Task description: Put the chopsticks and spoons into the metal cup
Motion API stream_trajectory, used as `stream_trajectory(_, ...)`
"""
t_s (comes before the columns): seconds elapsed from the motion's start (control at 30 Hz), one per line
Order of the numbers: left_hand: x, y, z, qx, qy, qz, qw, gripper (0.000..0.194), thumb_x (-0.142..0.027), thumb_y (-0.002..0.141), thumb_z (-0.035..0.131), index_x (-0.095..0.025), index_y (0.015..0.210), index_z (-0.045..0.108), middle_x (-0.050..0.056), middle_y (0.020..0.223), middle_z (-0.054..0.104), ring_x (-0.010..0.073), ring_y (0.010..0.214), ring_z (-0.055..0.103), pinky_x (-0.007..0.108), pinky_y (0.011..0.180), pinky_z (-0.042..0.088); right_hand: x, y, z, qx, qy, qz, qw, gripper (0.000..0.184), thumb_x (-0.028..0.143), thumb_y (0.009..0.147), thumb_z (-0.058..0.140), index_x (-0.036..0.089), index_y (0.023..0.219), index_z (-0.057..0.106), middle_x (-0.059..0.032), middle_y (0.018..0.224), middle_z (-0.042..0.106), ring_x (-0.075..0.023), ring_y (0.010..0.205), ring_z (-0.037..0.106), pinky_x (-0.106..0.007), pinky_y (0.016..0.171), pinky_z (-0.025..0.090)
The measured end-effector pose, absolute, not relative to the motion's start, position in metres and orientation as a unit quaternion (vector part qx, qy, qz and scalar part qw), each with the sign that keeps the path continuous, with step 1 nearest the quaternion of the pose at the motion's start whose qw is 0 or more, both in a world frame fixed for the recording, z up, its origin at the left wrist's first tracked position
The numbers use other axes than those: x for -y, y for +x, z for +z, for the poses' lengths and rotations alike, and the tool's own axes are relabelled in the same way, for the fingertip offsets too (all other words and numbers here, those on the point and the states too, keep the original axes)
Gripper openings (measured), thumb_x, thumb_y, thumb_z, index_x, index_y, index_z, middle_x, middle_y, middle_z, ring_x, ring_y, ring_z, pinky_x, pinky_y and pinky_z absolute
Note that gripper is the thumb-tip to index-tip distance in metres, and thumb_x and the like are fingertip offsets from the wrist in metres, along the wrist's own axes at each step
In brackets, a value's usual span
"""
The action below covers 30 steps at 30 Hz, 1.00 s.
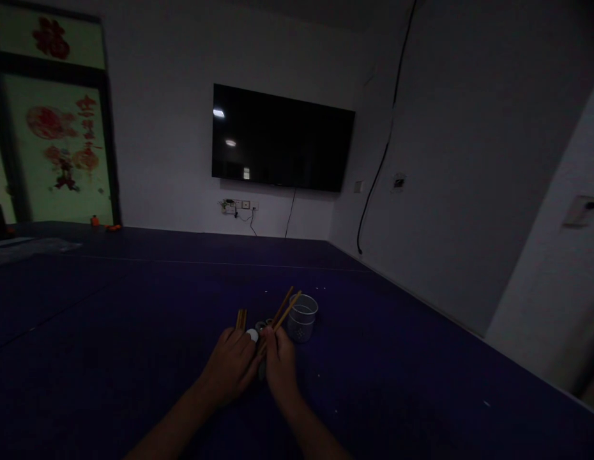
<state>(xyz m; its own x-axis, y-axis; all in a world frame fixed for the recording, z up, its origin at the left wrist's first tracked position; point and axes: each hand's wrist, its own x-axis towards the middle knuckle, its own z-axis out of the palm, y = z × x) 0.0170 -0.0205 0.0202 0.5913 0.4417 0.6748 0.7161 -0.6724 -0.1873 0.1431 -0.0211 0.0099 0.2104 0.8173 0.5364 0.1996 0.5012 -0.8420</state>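
R hand (pixel 280 361) nearer metal cup (pixel 304 324), lower ctr, gripping chopsticks (pixel 288 310) slanted up-right twd rim; L hand (pixel 234 361) gripping stick bundle (pixel 241 319) tbh.

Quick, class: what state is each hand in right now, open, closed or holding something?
Left hand: closed, apparently holding a bundle of chopsticks; its palm is hidden.
Right hand: closed, holding two chopsticks.
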Motion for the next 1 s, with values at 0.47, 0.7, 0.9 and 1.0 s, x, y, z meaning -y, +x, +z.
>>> stream_trajectory(0.47, -0.003, 0.002, 0.007, 0.533, -0.784, -0.310, 0.070, 0.056, -0.040, 0.095, 0.013, -0.017, 0.078, 0.061, 0.007, 0.077, 0.065, 0.0195, 0.077, 0.057, 0.033, 0.072, 0.038, -0.009, 0.232, 0.034, 0.389, -0.535, -0.013, 0.750, 0.052, 0.056, 0.090, 0.026, 0.015, 0.095, 0.057, -0.0083, 0.079, 0.061, -0.0201, 0.071, 0.057, -0.029, 0.063, 0.040)
stream_trajectory(0.7, -0.013, -0.001, 0.000, 0.573, -0.759, -0.309, 0.004, 0.062, -0.043, 0.094, 0.010, -0.017, 0.077, 0.063, 0.009, 0.081, 0.069, 0.0197, 0.079, 0.061, 0.031, 0.072, 0.040, -0.030, 0.251, 0.027, 0.436, -0.574, -0.019, 0.693, 0.054, 0.057, 0.089, 0.028, 0.014, 0.092, 0.060, -0.0125, 0.083, 0.063, -0.0239, 0.079, 0.058, -0.033, 0.070, 0.041)
stream_trajectory(0.9, -0.012, 0.000, -0.001, 0.578, -0.762, -0.290, 0.000, 0.063, -0.042, 0.094, 0.010, -0.017, 0.076, 0.065, 0.010, 0.082, 0.069, 0.0188, 0.076, 0.063, 0.029, 0.069, 0.040, -0.044, 0.255, 0.016, 0.512, -0.573, -0.045, 0.639, 0.053, 0.054, 0.091, 0.024, 0.018, 0.082, 0.061, -0.0115, 0.084, 0.060, -0.0241, 0.086, 0.054, -0.035, 0.078, 0.038)
stream_trajectory(1.0, -0.012, 0.000, 0.000, 0.581, -0.763, -0.282, -0.005, 0.064, -0.043, 0.094, 0.010, -0.017, 0.076, 0.065, 0.010, 0.081, 0.070, 0.0185, 0.074, 0.062, 0.029, 0.067, 0.039, -0.051, 0.257, 0.009, 0.539, -0.578, -0.070, 0.609, 0.054, 0.052, 0.091, 0.023, 0.018, 0.081, 0.063, -0.0116, 0.086, 0.059, -0.0250, 0.092, 0.052, -0.038, 0.084, 0.036)
